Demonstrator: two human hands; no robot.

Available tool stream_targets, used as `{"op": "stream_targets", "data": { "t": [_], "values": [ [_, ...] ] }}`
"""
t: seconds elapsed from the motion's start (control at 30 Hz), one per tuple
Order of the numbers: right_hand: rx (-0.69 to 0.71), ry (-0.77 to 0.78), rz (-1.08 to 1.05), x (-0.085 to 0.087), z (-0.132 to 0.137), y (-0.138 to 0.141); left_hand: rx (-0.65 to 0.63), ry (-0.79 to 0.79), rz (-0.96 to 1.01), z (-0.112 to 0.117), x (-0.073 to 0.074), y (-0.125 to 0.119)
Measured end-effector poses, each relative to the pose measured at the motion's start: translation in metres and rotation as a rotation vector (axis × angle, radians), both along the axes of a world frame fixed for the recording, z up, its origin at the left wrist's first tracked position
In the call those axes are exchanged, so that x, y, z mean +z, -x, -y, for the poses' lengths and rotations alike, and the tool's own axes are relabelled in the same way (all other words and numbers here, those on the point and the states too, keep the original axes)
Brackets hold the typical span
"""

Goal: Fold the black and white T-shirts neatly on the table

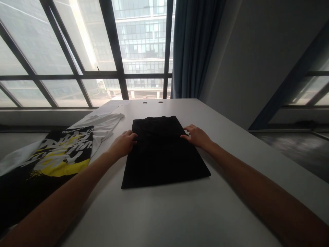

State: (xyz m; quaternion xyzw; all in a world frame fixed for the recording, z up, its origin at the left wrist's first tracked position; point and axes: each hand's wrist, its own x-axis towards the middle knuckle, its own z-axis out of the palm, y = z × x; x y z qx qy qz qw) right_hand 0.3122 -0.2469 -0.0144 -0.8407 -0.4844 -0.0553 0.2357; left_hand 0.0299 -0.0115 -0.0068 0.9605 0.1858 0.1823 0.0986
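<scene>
A folded black garment [164,157] lies flat on the white table [164,216] in front of me. Its near edge is straight, and its far end is slightly rumpled. My left hand [125,143] is at its left side, with curled fingers gripping the edge. On the opposite side, my right hand [197,136] has its thumb and fingertips on the right edge, with a small gap showing between thumb and forefinger. The undersides of the cloth at both edges are hidden.
To the left lies a black shirt with a yellow and white print [64,154], beside white cloth [102,123]. Two round inserts sit at the table's far end. Beyond are large windows [144,37] and a blue curtain [195,48]; a wall stands at right.
</scene>
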Motion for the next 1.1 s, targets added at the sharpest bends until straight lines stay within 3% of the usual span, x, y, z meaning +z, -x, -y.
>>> {"op": "stream_targets", "data": {
  "t": [0.13,0.23,0.37,0.73,1.1],
  "values": [
    [0.124,0.009,0.006,0.012,0.015,0.048,-0.211,-0.027,-0.056,0.037,-0.013,0.002],
    [0.217,0.178,-0.005,-0.007,0.025,0.076,-0.216,0.002,-0.148,0.046,-0.036,0.008],
    [0.189,0.292,-0.031,-0.04,0.034,0.079,-0.148,0.058,-0.207,0.037,-0.057,0.014],
    [0.12,0.314,-0.081,-0.046,0.039,0.056,-0.025,0.12,-0.189,0.027,-0.062,0.018],
    [0.086,0.36,-0.055,-0.044,0.035,0.055,-0.018,0.081,-0.228,0.023,-0.062,0.014]
  ]
}}
